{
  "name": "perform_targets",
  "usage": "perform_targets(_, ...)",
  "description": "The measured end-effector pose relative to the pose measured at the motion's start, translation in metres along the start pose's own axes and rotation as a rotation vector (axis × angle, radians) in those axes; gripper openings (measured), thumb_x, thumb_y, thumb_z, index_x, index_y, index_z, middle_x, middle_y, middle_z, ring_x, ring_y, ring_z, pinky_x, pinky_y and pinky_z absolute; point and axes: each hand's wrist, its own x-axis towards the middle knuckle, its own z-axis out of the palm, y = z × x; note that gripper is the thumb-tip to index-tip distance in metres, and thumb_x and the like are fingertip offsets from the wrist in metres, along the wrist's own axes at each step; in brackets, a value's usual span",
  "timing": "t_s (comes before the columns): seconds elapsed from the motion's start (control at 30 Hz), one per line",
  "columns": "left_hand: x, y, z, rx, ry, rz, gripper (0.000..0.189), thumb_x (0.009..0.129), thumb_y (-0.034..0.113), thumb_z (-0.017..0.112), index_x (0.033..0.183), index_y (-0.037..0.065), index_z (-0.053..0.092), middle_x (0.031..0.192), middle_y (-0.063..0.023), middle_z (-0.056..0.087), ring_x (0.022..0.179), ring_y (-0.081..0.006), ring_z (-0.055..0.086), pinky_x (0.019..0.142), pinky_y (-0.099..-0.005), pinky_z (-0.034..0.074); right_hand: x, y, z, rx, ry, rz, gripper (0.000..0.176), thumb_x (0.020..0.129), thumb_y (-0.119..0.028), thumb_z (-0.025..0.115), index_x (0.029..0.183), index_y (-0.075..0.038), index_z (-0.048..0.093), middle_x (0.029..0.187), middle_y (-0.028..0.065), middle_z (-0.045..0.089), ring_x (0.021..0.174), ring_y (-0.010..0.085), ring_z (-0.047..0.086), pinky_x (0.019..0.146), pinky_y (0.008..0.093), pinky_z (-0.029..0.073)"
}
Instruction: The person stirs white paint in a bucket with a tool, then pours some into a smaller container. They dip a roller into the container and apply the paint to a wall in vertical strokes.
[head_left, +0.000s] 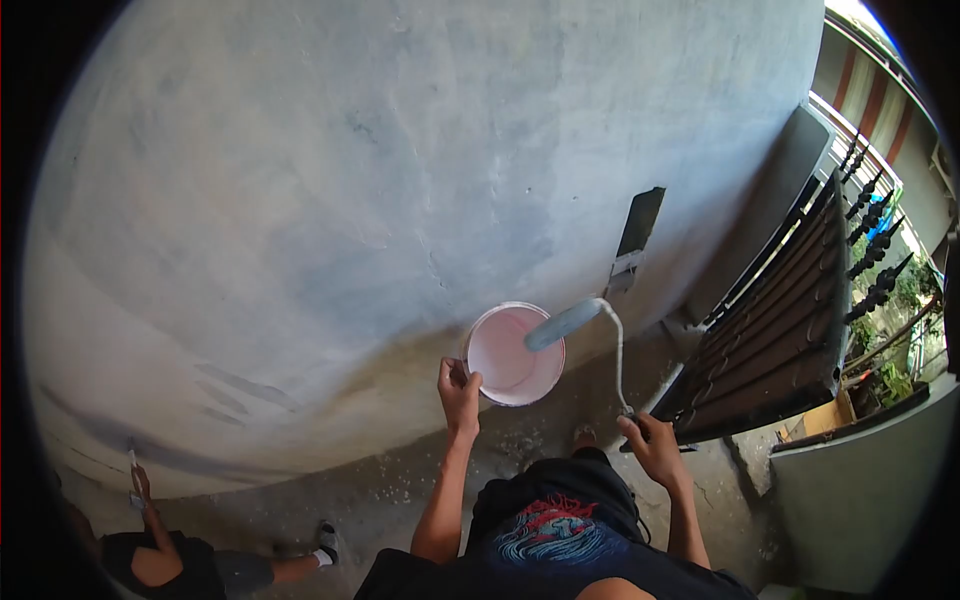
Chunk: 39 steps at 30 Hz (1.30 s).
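Observation:
My left hand [461,398] grips the near left rim of a round bucket [492,352], whose inside is pale pink and white. In my right hand [650,448] is the handle of a paint roller [565,324]. Its thin bent frame rises from my fist and curves left to the grey-blue roller head, the tip of which reaches inside the bucket. Both hands are closed. The bucket hangs in front of a large wall [330,200] with patchy grey and whitish paint.
At the lower left a co-worker [160,560] in dark clothes holds a thin tool against the wall. A dark spiked metal gate [765,330] stands at the right, near a low grey wall [870,490]. The wall has a dark rectangular opening [640,220].

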Motion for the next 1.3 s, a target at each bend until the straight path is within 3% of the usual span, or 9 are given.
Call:
perform_targets(0.07,0.000,0.005,0.001,0.033,-0.006,0.037,0.019,0.077,-0.008,0.052,0.082,0.008,0.043,0.075,0.0041,0.042,0.068,-0.0044,0.039,0.062,-0.0224,0.033,-0.011,-0.027,-0.001,-0.178,0.001,0.030,0.033,0.090,-0.030,0.065,0.089,0.003,0.062,0.081,0.0226,0.064,0.073,0.0399,0.061,0.064,0.0427,0.045)
perform_targets(0.1,0.000,0.006,0.001,0.036,-0.003,0.034,0.019,0.077,-0.008,0.052,0.082,0.008,0.043,0.075,0.0041,0.042,0.068,-0.0044,0.039,0.062,-0.0224,0.033,-0.011,-0.022,0.002,-0.178,-0.004,0.033,0.033,0.090,-0.030,0.065,0.089,0.003,0.062,0.081,0.0226,0.064,0.073,0.0399,0.061,0.064,0.0427,0.045)
perform_targets(0.17,-0.002,0.005,-0.001,0.061,-0.004,0.046,0.018,0.077,-0.007,0.053,0.082,0.007,0.043,0.075,0.0044,0.041,0.068,-0.0042,0.038,0.062,-0.0220,0.032,-0.009,-0.008,0.012,-0.249,0.150,-0.307,0.028,0.087,-0.027,0.068,0.096,-0.001,0.064,0.085,0.0173,0.066,0.077,0.0367,0.064,0.066,0.0441,0.048)
perform_targets(0.4,-0.021,0.006,0.000,0.059,0.033,0.013,0.018,0.076,-0.005,0.055,0.082,0.008,0.044,0.073,0.0053,0.039,0.067,-0.0039,0.035,0.061,-0.0221,0.030,0.003,-0.009,0.041,-0.534,0.118,-0.393,0.027,0.079,-0.017,0.068,0.103,-0.005,0.061,0.088,0.0090,0.060,0.084,0.0282,0.062,0.070,0.0398,0.049)
perform_targets(0.47,-0.023,-0.008,-0.005,0.158,0.056,0.108,0.022,0.073,0.001,0.061,0.081,0.007,0.042,0.070,0.0048,0.035,0.063,-0.0049,0.033,0.056,-0.0233,0.030,0.008,-0.012,0.049,-0.607,0.175,-0.449,0.025,0.077,-0.014,0.068,0.100,-0.007,0.062,0.088,0.0072,0.058,0.085,0.0260,0.060,0.073,0.0378,0.048)
perform_targets(0.8,-0.046,-0.003,-0.005,0.189,0.085,0.128,0.019,0.074,-0.002,0.057,0.082,0.007,0.042,0.072,0.0053,0.035,0.065,-0.0037,0.032,0.058,-0.0215,0.028,0.019,-0.020,0.059,-0.632,0.194,-0.453,0.023,0.074,-0.007,0.063,0.098,-0.007,0.061,0.087,0.0080,0.057,0.085,0.0267,0.060,0.073,0.0394,0.047)
perform_targets(0.9,-0.049,-0.005,-0.005,0.193,0.081,0.144,0.020,0.073,-0.002,0.057,0.082,0.007,0.041,0.072,0.0047,0.034,0.064,-0.0039,0.031,0.057,-0.0212,0.029,0.022,-0.018,0.062,-0.664,0.171,-0.449,0.024,0.073,-0.009,0.070,0.096,-0.010,0.062,0.085,0.0071,0.058,0.082,0.0263,0.060,0.071,0.0393,0.047)
perform_targets(1.3,-0.051,-0.008,0.007,0.226,0.062,0.183,0.024,0.071,0.000,0.059,0.083,0.006,0.040,0.071,0.0027,0.034,0.062,-0.0057,0.032,0.056,-0.0229,0.031,0.022,-0.023,0.068,-0.731,0.213,-0.419,0.022,0.073,-0.007,0.063,0.095,-0.009,0.060,0.086,0.0064,0.057,0.084,0.0256,0.060,0.072,0.0387,0.047)
